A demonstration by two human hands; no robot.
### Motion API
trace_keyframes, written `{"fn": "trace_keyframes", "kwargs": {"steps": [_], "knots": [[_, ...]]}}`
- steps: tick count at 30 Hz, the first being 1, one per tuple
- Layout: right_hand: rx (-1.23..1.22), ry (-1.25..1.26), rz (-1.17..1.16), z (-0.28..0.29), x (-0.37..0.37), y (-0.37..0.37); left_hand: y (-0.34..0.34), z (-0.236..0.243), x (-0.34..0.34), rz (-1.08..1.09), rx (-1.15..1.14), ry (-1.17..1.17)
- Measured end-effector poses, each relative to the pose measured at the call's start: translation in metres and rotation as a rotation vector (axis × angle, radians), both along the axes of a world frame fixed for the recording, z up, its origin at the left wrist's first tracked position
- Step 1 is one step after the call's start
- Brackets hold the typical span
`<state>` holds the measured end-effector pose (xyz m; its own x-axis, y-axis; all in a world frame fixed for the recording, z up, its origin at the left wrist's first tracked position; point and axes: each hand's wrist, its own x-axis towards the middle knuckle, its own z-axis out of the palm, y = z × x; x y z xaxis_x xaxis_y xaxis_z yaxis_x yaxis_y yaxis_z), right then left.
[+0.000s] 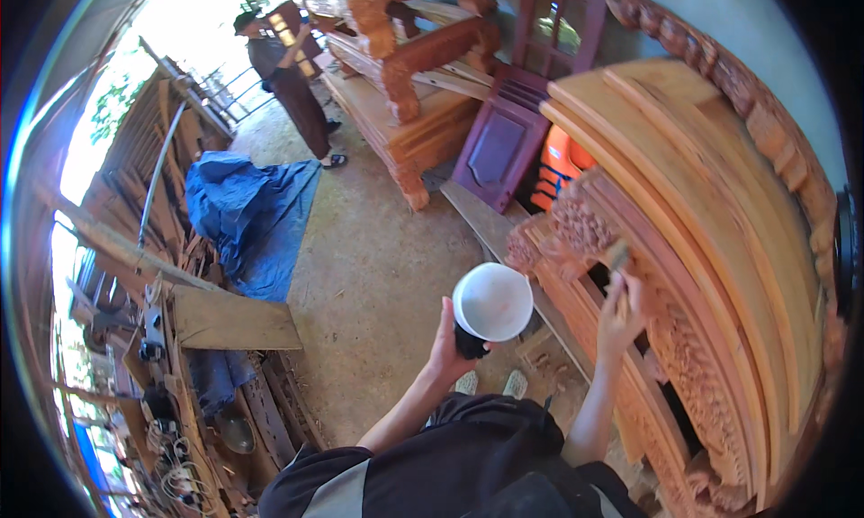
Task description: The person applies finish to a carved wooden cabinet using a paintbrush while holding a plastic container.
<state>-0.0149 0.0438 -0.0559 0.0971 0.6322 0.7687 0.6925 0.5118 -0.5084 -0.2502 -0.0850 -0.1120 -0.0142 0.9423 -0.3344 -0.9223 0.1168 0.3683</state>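
Observation:
My left hand (445, 347) is closed around a round white cup (493, 304), held out in front of my body. Something black (470, 343) shows under the cup, against my fingers. A whitish inside is visible, but I cannot tell what the cup contains. My right hand (621, 318) grips a short brush (618, 255) by its handle. The brush's head is up at a reddish carved wooden panel (583, 219) with a knobbly cluster relief; whether they touch I cannot tell. More leafy carving (675, 338) runs down beside this hand.
Curved wooden boards (720, 203) lean at the right. Stacked carved furniture (409, 131), a purple door panel (498, 153) and an orange life vest (560, 169) stand beyond. Another person (286, 81) stands at the back. A blue tarp (247, 216) and scrap wood (166, 212) lie left.

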Motion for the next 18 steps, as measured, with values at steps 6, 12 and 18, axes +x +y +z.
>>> {"fn": "trace_keyframes", "kwargs": {"steps": [6, 12, 18], "knots": [[-0.077, 0.376, -0.024, -0.018, 0.003, -0.009, -0.004, 0.001, 0.001, -0.052, 0.047, -0.016], [-0.282, 0.078, -0.035, -0.017, 0.008, 0.001, -0.004, 0.001, -0.002, -0.049, 0.088, -0.032], [-0.341, -0.061, -0.026, 0.005, -0.003, 0.010, -0.007, -0.009, -0.016, -0.020, 0.116, -0.061]]}}
